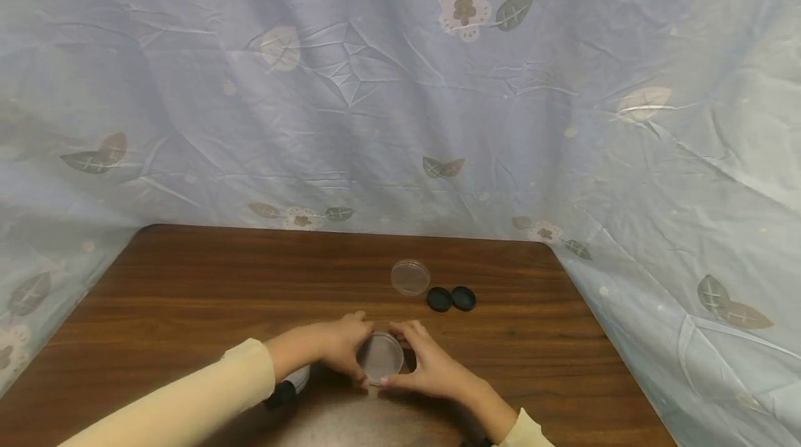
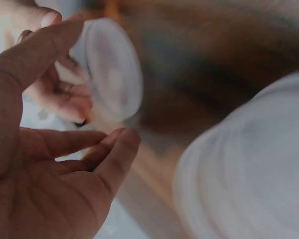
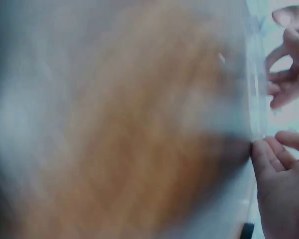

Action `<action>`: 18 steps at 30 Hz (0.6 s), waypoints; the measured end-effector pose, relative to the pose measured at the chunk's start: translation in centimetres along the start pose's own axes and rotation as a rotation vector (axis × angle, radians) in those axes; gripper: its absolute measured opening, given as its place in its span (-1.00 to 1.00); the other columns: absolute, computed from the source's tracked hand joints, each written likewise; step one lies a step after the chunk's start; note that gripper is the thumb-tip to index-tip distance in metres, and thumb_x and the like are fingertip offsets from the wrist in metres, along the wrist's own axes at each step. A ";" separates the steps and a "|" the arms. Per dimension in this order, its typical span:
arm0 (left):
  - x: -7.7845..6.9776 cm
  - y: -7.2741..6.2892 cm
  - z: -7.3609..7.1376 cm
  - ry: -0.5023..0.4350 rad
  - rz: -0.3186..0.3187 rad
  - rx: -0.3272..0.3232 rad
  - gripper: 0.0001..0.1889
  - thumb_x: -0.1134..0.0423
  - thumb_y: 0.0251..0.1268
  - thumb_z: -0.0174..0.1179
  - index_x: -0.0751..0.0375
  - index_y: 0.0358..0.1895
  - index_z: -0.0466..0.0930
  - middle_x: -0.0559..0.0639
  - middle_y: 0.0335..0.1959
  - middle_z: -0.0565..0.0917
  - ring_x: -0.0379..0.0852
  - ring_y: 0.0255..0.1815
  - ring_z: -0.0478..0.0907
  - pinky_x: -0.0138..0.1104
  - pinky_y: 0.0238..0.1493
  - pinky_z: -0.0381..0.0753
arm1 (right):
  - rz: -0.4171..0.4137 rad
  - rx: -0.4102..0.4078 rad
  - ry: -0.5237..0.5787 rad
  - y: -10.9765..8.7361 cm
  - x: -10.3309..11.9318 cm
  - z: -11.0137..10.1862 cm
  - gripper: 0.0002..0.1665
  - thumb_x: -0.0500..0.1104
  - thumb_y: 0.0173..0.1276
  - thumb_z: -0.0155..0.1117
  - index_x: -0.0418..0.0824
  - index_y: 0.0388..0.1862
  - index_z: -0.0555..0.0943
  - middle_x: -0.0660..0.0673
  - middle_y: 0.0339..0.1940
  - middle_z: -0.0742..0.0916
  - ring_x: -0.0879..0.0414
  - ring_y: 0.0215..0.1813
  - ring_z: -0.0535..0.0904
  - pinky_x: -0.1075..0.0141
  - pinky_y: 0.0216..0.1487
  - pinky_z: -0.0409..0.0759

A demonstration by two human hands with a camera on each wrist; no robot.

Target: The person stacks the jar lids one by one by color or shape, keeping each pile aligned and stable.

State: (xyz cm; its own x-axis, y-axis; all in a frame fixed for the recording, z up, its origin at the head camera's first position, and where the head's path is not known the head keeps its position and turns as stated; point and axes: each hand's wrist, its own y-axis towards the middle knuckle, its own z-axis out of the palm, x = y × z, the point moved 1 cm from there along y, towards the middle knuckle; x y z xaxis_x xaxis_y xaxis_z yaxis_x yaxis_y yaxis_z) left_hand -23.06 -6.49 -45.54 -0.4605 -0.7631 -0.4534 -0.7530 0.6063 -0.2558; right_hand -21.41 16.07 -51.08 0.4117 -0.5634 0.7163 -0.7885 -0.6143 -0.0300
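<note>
Hands and dish, head view: we see a clear round dish [image 1: 382, 358] btwn the L hand [image 1: 345, 346] and the R hand [image 1: 432, 367], near the middle of the brown table [image 1: 250, 280], toward the person's side. Both hands are partly open, thumb and fingers bent about opposite edges of the dish—L on its left rim, R on its right. Whether the dish rests on the wood or is lifted, we can't tell. Farther off, slightly R of the held dish, lies a second clear dish [image 1: 410, 277]; just beside it, nearer the person, sit two small black round pieces [image 1: 439, 299], side by side. By the L forearm we note a pale rounded object [image 1: 302, 377], partly hidden. Cream sleeves [image 1: 188, 398] cover the forearms; patterned pale-blue cloth [image 1: 357, 120] hangs behind the table. Both wrist views are blurred w/ little detail beyond fingers and clear rims.
</note>
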 end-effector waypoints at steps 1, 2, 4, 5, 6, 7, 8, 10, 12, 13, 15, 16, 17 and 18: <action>0.1 0.0 -0.4 -0.009 0.004 0.009 -0.22 0.02 -0.09 0.68 0.39 0.15 0.55 0.19 0.08 0.55 0.12 0.15 0.57 0.00 0.21 0.67 | 0.001 0.002 0.015 0.0 -0.1 -0.3 0.06 0.19 0.36 0.49 -0.23 0.62 0.23 -0.19 0.40 0.46 -0.08 0.42 0.50 0.10 0.44 0.57; 0.1 0.0 -0.9 -0.013 0.011 0.017 -0.21 -0.01 -0.05 0.66 0.41 0.19 0.54 0.21 0.11 0.55 0.16 0.19 0.57 0.03 0.24 0.66 | 0.000 0.003 0.027 0.1 -0.1 -0.8 0.03 0.18 0.37 0.48 -0.25 0.61 0.25 -0.20 0.41 0.46 -0.11 0.43 0.52 0.06 0.46 0.56; 0.3 0.2 -2.1 -0.029 0.033 0.024 -0.16 -0.04 0.05 0.60 0.46 0.28 0.50 0.28 0.20 0.55 0.23 0.26 0.55 0.06 0.31 0.62 | -0.004 -0.010 0.020 0.3 -0.1 -1.8 -0.01 0.16 0.40 0.46 -0.28 0.59 0.28 -0.23 0.42 0.49 -0.16 0.45 0.52 -0.02 0.49 0.53; 0.4 0.4 -2.8 -0.039 0.048 0.023 -0.14 -0.03 0.10 0.57 0.50 0.33 0.46 0.33 0.25 0.54 0.27 0.31 0.54 0.09 0.35 0.59 | -0.004 -0.020 0.013 0.4 -0.1 -2.3 -0.02 0.15 0.40 0.46 -0.30 0.58 0.29 -0.25 0.43 0.49 -0.18 0.47 0.51 -0.06 0.49 0.51; 0.4 0.5 -3.4 -0.048 0.054 0.023 -0.11 -0.04 0.14 0.55 0.53 0.38 0.42 0.36 0.28 0.52 0.29 0.34 0.52 0.10 0.39 0.57 | 0.001 -0.030 0.002 0.6 -0.1 -2.9 -0.02 0.15 0.40 0.45 -0.30 0.59 0.29 -0.26 0.44 0.50 -0.20 0.48 0.51 -0.10 0.49 0.50; 0.5 0.7 -4.0 -0.058 0.062 0.018 -0.08 -0.04 0.17 0.53 0.55 0.42 0.37 0.38 0.30 0.51 0.30 0.35 0.52 0.10 0.41 0.55 | 0.002 -0.045 -0.008 0.7 -0.1 -3.5 -0.02 0.15 0.40 0.46 -0.29 0.59 0.29 -0.28 0.45 0.50 -0.21 0.48 0.50 -0.13 0.49 0.50; 0.7 1.0 -4.6 -0.063 0.069 0.008 -0.07 -0.05 0.20 0.51 0.55 0.45 0.35 0.40 0.33 0.50 0.31 0.37 0.51 0.10 0.43 0.54 | 0.004 -0.063 -0.018 0.9 0.0 -4.1 -0.01 0.15 0.39 0.47 -0.30 0.59 0.29 -0.28 0.47 0.50 -0.22 0.49 0.50 -0.14 0.50 0.49; 1.0 1.7 -5.5 -0.075 0.084 -0.022 -0.09 -0.04 0.24 0.48 0.55 0.45 0.34 0.41 0.34 0.50 0.31 0.37 0.52 0.11 0.43 0.53 | 0.011 -0.094 -0.013 1.3 -0.1 -5.1 -0.01 0.12 0.39 0.48 -0.29 0.60 0.28 -0.32 0.50 0.47 -0.25 0.51 0.47 -0.16 0.51 0.46; 1.4 2.5 -6.1 -0.094 0.078 -0.051 -0.10 -0.05 0.29 0.46 0.52 0.48 0.33 0.39 0.38 0.49 0.31 0.40 0.49 0.12 0.44 0.52 | 0.022 -0.128 -0.005 1.7 -0.2 -6.0 -0.01 0.10 0.38 0.49 -0.29 0.60 0.28 -0.32 0.51 0.46 -0.26 0.52 0.46 -0.15 0.53 0.45; 1.7 2.9 -6.3 -0.099 0.086 -0.069 -0.12 -0.04 0.30 0.45 0.52 0.47 0.33 0.39 0.38 0.48 0.31 0.40 0.49 0.12 0.43 0.53 | 0.029 -0.147 -0.002 2.0 -0.3 -6.4 -0.02 0.09 0.38 0.49 -0.28 0.60 0.29 -0.30 0.52 0.46 -0.25 0.53 0.45 -0.14 0.54 0.44; 2.1 3.7 -6.6 -0.099 0.090 -0.102 -0.15 -0.02 0.33 0.44 0.49 0.48 0.34 0.38 0.39 0.47 0.30 0.41 0.48 0.11 0.43 0.53 | 0.040 -0.178 0.004 2.4 -0.6 -7.0 -0.03 0.08 0.38 0.50 -0.28 0.59 0.30 -0.30 0.52 0.46 -0.25 0.55 0.43 -0.12 0.56 0.42; 2.3 4.1 -6.7 -0.104 0.089 -0.115 -0.17 -0.01 0.33 0.44 0.48 0.48 0.34 0.37 0.39 0.47 0.29 0.40 0.49 0.11 0.42 0.54 | 0.046 -0.191 0.002 2.6 -0.8 -7.3 -0.02 0.07 0.37 0.51 -0.28 0.59 0.30 -0.29 0.52 0.46 -0.24 0.56 0.41 -0.10 0.58 0.41; 2.5 4.5 -6.8 -0.108 0.085 -0.126 -0.18 0.01 0.34 0.43 0.46 0.48 0.34 0.36 0.39 0.47 0.28 0.40 0.49 0.10 0.42 0.54 | 0.050 -0.202 -0.007 2.8 -0.9 -7.5 -0.02 0.07 0.36 0.52 -0.28 0.59 0.29 -0.30 0.51 0.46 -0.25 0.56 0.42 -0.11 0.57 0.42; 2.6 4.9 -6.9 -0.103 0.092 -0.141 -0.19 0.03 0.34 0.44 0.47 0.47 0.34 0.37 0.38 0.48 0.28 0.39 0.50 0.09 0.40 0.56 | 0.045 -0.214 -0.019 3.0 -1.1 -7.7 -0.02 0.07 0.37 0.52 -0.30 0.59 0.29 -0.31 0.49 0.47 -0.26 0.54 0.43 -0.13 0.56 0.43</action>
State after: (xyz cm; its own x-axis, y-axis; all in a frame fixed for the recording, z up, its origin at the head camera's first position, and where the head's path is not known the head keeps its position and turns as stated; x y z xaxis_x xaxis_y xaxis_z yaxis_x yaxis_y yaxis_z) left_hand -31.15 -7.07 -42.06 -0.4855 -0.6745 -0.5562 -0.7717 0.6296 -0.0900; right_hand -27.73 19.15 -46.62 0.3806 -0.5991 0.7044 -0.8847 -0.4577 0.0887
